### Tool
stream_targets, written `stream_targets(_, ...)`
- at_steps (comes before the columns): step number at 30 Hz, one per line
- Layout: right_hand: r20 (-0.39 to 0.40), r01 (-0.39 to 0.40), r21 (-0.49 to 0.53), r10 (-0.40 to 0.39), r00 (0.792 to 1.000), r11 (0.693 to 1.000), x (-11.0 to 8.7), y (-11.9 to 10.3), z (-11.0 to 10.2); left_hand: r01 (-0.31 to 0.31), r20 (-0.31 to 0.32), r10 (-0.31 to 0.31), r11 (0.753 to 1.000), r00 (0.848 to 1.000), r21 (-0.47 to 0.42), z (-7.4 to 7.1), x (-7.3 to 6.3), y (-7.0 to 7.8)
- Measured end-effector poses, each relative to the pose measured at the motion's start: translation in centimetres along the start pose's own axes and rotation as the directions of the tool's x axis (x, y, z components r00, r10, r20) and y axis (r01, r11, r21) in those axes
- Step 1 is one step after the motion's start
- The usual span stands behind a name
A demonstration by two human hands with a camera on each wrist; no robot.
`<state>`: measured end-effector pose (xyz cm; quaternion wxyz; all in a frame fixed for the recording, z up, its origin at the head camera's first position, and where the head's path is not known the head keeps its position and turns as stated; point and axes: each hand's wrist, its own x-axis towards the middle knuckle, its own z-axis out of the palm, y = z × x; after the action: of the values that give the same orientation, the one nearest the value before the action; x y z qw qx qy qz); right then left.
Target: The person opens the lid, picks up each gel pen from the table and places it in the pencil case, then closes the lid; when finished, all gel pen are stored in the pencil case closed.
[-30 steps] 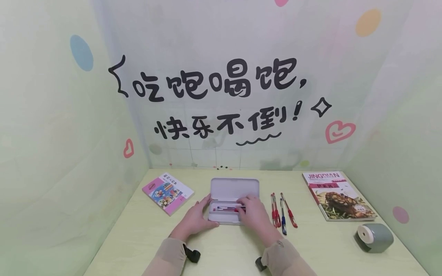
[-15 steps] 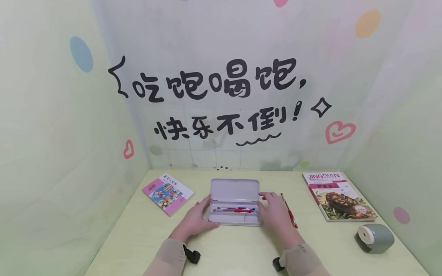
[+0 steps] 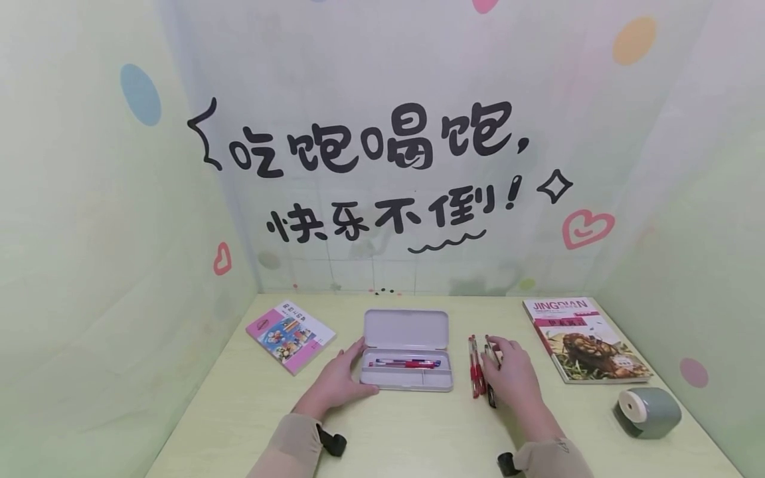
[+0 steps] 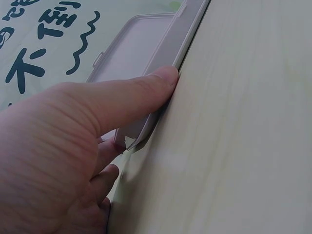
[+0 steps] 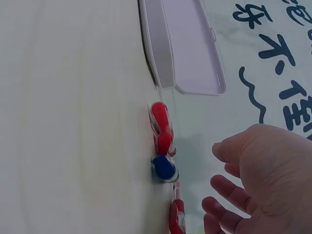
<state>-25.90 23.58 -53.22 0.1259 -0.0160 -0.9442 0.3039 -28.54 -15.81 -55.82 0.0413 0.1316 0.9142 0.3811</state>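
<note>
My left hand [image 3: 337, 382] grips the left end of an open pencil case [image 3: 382, 380]. In the left wrist view the thumb [image 4: 146, 90] presses the case's front side, and the other fingers go round its end. A red pen [image 3: 418, 364] and a blue pen [image 3: 385, 360] lie in the back compartment. My right hand [image 3: 515, 375] is over the loose pens right of the case, its fingers loosely bent and holding nothing. Red pens [image 5: 160, 117], a blue-capped pen [image 5: 165, 168] and another red pen [image 5: 178, 217] appear beside it in the right wrist view.
A pink and white booklet [image 3: 291, 335] lies at the back left of the table [image 3: 382, 438]. At the right are a magazine [image 3: 588, 342] and a grey-green pencil sharpener [image 3: 648, 411]. A printed wall [image 3: 382, 272] stands behind.
My right hand has let go of the red pen inside the case and moved right, out over the loose pens. My left hand has stayed on the case.
</note>
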Motion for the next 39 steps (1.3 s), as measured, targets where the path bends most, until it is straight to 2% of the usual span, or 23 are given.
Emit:
stream_targets(5, 0.016, -0.035, -0.006, 0.035, 0.999, 0.999, -0.4, 1.3, -0.7, 0.0, -0.001, 0.0, 1.0, 1.0, 0.004, 0.0, -0.1, 0.1)
stream_targets(12, 0.039, -0.079, -0.043, 0.081, 0.996, 0.996, -0.9, 1.9, -0.9, 0.002, 0.002, -0.002, 1.0, 1.0, 0.005, 0.0, 0.0, 0.1)
stream_targets(21, 0.067, -0.072, -0.094, 0.078, 0.995, 0.993, -1.1, 2.2, -1.0, 0.01, 0.0, -0.01, 1.0, 1.0, 0.0, 0.0, -0.1, 0.0)
stream_targets(30, 0.08, -0.103, -0.113, 0.112, 0.99, 0.988, -1.0, 2.5, -1.1, 0.01, 0.002, -0.01, 1.0, 1.0, -0.003, 0.0, 0.0, 0.2)
stream_targets(39, 0.042, -0.109, -0.116, 0.115, 0.993, 0.987, -1.0, 2.5, -1.3, 0.011, 0.002, -0.011, 1.0, 1.0, -0.004, 0.0, 0.0, 0.0)
